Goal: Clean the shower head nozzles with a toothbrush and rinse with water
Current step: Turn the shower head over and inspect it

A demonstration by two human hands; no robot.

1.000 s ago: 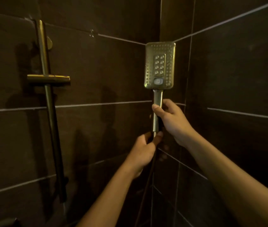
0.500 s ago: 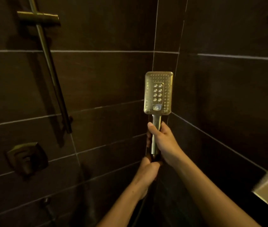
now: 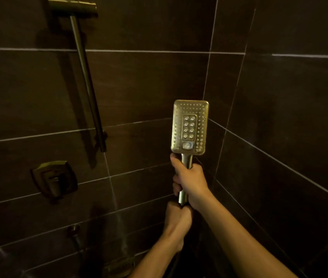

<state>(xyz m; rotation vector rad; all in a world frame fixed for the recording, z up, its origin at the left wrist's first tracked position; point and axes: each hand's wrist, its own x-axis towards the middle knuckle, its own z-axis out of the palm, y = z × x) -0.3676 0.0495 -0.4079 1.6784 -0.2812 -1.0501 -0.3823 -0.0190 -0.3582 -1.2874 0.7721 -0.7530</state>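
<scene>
Head camera looks into a dark tiled shower corner. The shower head (image 3: 189, 127) is a little right of the middle of the picture, in front of the corner where two walls (image 3: 279, 117) meet. It stands up almost straight, with its long side running from 6 o'clock to 12 o'clock. The flat square part is on top and the handle (image 3: 186, 160) points down. The side with the little holes faces the camera.

The right hand (image 3: 190, 181) has its fingers wrapped tight round the handle, just under the square part. The left hand (image 3: 177, 217) is right below it, at 6 o'clock from it. Its fingers are curled round the bottom end of the handle. It is too dark there to see a hose.

Off at 10 o'clock from the shower head, a long metal bar (image 3: 88, 87) is fixed on the wall. At 8 o'clock sits a square tap knob (image 3: 55, 180).
</scene>
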